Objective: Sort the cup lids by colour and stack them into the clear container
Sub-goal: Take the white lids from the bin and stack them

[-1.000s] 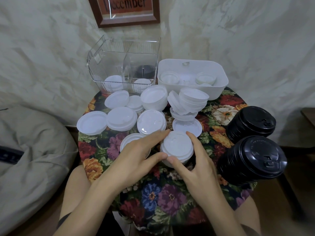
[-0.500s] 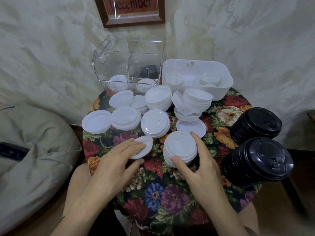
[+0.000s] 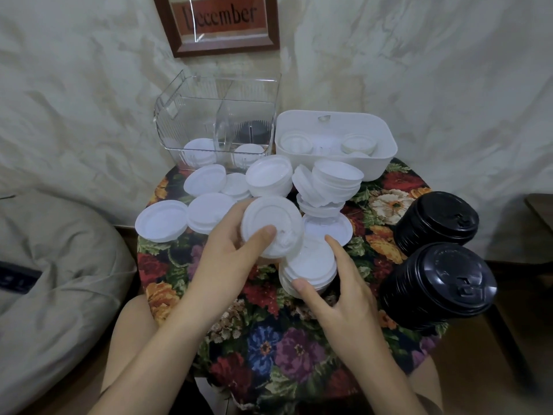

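Note:
My left hand (image 3: 230, 259) holds a white lid (image 3: 270, 226) raised above the table, thumb on its top. Just below and to the right of it, my right hand (image 3: 338, 292) grips a short stack of white lids (image 3: 309, 266) between thumb and fingers. Several more white lids (image 3: 269, 176) lie in loose piles behind. Two stacks of black lids (image 3: 437, 283) lie on their sides at the right. The clear container (image 3: 215, 124) stands at the back left, with white lids and a dark lid inside its compartments.
A white tub (image 3: 335, 145) holding a few white lids stands at the back right, next to the clear container. The small round table has a floral cloth (image 3: 269, 348). A grey beanbag (image 3: 54, 283) lies to the left. A framed sign hangs on the wall.
My left hand has picked a white lid up off the table and carried it up and to the right, over the stack in my right hand. The right hand kept its grip.

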A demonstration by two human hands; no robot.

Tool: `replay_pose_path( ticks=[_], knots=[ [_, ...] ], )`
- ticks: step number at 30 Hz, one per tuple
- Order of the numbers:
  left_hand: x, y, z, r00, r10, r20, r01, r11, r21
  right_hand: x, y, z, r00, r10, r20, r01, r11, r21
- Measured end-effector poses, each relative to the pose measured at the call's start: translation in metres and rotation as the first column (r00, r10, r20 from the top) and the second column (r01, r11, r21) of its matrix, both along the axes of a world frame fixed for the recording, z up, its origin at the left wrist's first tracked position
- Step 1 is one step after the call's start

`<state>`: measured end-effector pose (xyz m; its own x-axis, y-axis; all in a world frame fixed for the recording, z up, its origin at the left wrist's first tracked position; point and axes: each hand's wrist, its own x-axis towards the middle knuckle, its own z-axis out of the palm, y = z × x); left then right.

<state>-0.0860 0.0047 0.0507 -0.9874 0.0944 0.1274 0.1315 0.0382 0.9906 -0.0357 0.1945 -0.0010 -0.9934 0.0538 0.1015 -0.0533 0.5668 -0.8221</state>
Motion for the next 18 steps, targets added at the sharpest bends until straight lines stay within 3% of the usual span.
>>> replay_pose_path(
  ticks=[6,8,18],
  knots=[
    [-0.009,0.012,-0.01,0.996,-0.035,0.081,0.048,0.985,-0.168,0.001,-0.001,0.004,1.0,0.009,-0.02,-0.01,1.0,-0.016],
    [-0.009,0.015,-0.015,0.997,-0.039,0.07,0.057,0.959,-0.278,0.001,-0.001,0.006,1.0,0.008,-0.03,-0.009,1.0,-0.02],
    [-0.003,0.025,-0.015,0.999,-0.036,-0.033,0.017,0.891,-0.453,0.002,0.003,0.001,1.0,0.005,-0.031,-0.01,0.989,-0.149]
  ],
)
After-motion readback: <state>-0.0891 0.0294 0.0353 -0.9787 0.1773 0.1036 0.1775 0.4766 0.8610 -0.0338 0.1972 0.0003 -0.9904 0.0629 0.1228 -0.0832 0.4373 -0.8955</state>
